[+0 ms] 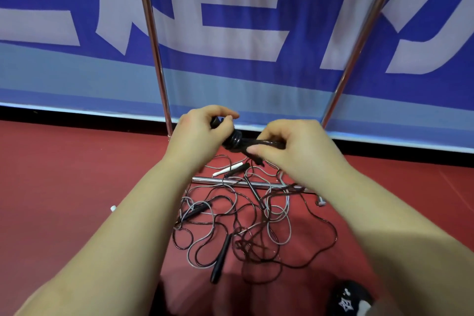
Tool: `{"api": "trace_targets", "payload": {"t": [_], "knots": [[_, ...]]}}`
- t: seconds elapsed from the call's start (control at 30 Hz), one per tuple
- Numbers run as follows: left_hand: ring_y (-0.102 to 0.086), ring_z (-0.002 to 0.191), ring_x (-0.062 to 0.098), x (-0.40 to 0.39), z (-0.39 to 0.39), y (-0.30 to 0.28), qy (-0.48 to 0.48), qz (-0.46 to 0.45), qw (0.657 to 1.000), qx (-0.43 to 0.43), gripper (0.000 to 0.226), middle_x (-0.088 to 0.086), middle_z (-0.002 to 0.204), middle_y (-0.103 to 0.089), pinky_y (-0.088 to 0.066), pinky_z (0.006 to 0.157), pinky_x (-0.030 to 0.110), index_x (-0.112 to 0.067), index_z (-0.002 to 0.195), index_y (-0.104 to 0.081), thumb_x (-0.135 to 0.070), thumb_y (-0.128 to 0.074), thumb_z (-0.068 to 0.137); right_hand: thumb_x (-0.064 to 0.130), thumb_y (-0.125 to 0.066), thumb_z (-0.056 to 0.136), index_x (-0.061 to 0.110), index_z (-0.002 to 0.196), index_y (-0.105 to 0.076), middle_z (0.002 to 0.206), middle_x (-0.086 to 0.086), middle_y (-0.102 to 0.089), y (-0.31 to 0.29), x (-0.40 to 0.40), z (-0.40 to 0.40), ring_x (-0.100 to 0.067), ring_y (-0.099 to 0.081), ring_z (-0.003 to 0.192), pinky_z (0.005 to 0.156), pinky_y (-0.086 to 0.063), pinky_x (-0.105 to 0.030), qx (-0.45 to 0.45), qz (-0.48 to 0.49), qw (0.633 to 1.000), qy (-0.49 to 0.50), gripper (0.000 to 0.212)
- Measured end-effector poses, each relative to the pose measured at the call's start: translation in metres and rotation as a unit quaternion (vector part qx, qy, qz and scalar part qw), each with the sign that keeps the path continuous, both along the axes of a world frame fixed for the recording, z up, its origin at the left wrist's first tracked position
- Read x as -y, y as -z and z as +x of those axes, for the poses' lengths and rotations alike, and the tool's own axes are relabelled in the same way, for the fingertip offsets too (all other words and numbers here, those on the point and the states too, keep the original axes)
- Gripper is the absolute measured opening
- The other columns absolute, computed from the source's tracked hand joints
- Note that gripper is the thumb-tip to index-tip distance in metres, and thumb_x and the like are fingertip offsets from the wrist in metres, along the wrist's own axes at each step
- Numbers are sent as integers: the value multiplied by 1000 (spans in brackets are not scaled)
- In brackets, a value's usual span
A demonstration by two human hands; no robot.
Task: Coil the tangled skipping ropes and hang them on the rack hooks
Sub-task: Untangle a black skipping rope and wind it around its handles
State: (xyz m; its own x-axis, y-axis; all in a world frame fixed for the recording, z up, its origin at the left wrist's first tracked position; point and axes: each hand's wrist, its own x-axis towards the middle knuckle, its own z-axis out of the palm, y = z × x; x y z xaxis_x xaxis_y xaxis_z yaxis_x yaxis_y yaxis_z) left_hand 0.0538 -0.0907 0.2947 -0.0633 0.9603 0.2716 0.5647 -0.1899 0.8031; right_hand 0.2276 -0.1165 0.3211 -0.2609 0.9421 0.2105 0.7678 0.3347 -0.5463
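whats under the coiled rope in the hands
Below the coiled black rope, held by left hand and right hand, lies a tangle of ropes across a metal bar; the forearms hide its edges.

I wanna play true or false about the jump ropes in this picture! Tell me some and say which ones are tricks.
1. Both hands hold a black coiled rope. True.
2. The left hand is resting on the floor. False: it grips the rope in the air.
3. A tangle of ropes lies on the red floor. True.
4. The white handle is in the right hand. False: it lies on the floor.
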Motion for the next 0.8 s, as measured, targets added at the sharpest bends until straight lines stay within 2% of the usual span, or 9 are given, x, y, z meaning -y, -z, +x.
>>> {"api": "trace_targets", "payload": {"t": [0.13, 0.23, 0.3, 0.37, 0.47, 0.53, 0.6, 0.73, 0.8], "knots": [[-58, 65, 35, 3, 1, -2, 111, -88, 990, 2, 15, -4, 68, -68, -48, 61, 45, -34, 77, -73, -32, -59, 83, 53, -68, 75, 30, 87, -72, 81, 12, -67, -2, -11, 16, -7, -59, 81, 77, -50, -33, 80, -38, 995, -50, 26], [-44, 56, 22, 5, 2, -3, 173, -139, 974, 45, 21, -1, 56, -56, -33, 54, 29, -24, 76, -73, -18, -59, 90, 66, -59, 72, 31, 82, -73, 80, 11, -69, 0, -15, 22, -10, -62, 78, 79, -50, -34, 56, -158, 983, -81, 39], [-39, 45, 14, 7, 4, -5, 195, -164, 962, 98, 26, -2, 50, -50, -28, 43, 19, -18, 76, -71, -8, -54, 93, 71, -50, 64, 24, 67, -68, 63, 10, -61, 3, -16, 23, -11, -51, 59, 63, -42, -28, 14, -221, 971, -88, 51], [-29, 39, 8, 7, 5, -6, 207, -172, 954, 131, 31, -2, 49, -44, -21, 38, 16, -17, 75, -71, -4, -50, 93, 76, -48, 60, 13, 73, -68, 69, 1, -66, 4, -17, 23, -9, -44, 59, 57, -33, -23, -20, -295, 949, -106, 68], [-27, 37, 6, 9, 7, -6, 224, -178, 942, 174, 31, -4, 46, -41, -19, 37, 16, -15, 76, -71, -4, -48, 94, 68, -51, 67, -5, 89, -67, 93, -28, -68, 3, -18, 25, -8, -54, 53, 45, -37, -15, -125, -419, 887, -148, 77], [-28, 34, 3, 9, 10, -4, 231, -176, 935, 202, 19, -8, 43, -44, -21, 38, 15, -7, 85, -68, -9, -50, 91, 46, -48, 76, 6, 68, -69, 68, -17, -69, 0, -16, 23, -5, -56, 41, 36, -36, -11, -224, -460, 847, -146, 46], [-28, 32, 4, 8, 14, -4, 215, -169, 925, 265, 19, -3, 45, -47, -20, 38, 15, -4, 87, -66, -16, -52, 84, 29, -47, 82, 14, 52, -71, 56, -6, -66, 2, -15, 20, -5, -55, 37, 33, -31, -10, -325, -460, 818, -120, 41], [-19, 30, 8, 1, 21, -3, 149, -177, 874, 428, 39, -1, 37, -28, -15, 34, 13, -15, 59, -65, -16, -47, 94, 18, -44, 87, 6, 57, -67, 47, -1, -50, 14, -19, 1, -3, -36, 35, 32, -19, -10, -549, -484, 679, -64, 40], [-16, 31, 8, 0, 23, -2, 107, -165, 870, 453, 36, -1, 38, -25, -16, 34, 13, -14, 62, -65, -16, -47, 93, 19, -40, 97, 4, 62, -57, 44, 2, -42, 20, -19, -14, -2, -27, 33, 31, -16, -10, -604, -454, 655, 2, 42]]}}
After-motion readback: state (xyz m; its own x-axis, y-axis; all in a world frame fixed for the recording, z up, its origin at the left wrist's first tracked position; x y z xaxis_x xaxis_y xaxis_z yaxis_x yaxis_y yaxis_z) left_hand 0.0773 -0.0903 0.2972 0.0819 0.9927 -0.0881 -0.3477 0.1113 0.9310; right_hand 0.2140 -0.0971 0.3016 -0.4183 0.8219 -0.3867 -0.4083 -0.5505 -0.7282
